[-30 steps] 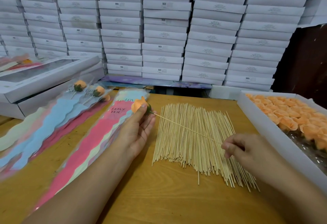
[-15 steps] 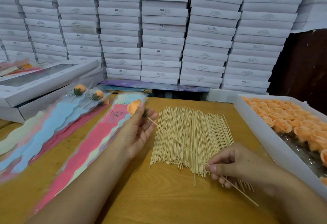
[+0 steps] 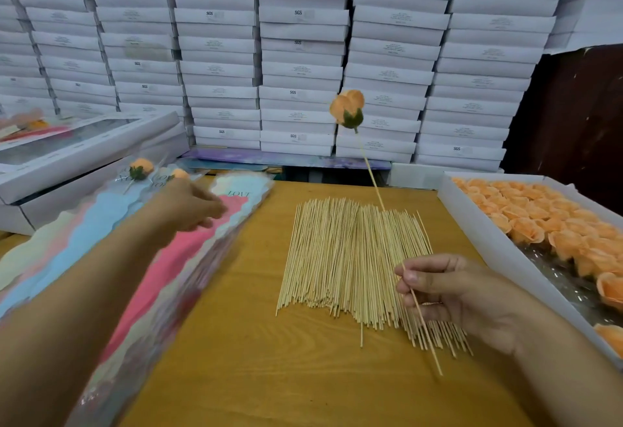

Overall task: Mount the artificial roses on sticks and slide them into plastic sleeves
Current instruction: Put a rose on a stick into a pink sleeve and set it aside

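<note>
One second ago your left hand point(image 3: 188, 207) cupped the rose; now it reaches over the sleeves point(image 3: 188, 258), blurred (fingers' spread unclear). Your right hand point(image 3: 448, 295) pinches the stick point(image 3: 371, 177), lifting the mounted rose point(image 3: 348, 108) above the table point(image 3: 269, 376). Sleeving looks next.

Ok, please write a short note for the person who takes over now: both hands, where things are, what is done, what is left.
Right hand: pinches the stick low, rose mounted on top, raised over the stick pile.
Left hand: empty, blurred, over the stack of sleeves.
Done: this rose is on its stick; two sleeved roses lie at far left.
Left: slide this one into a sleeve, then continue with the loose roses in the tray on the right.
</note>
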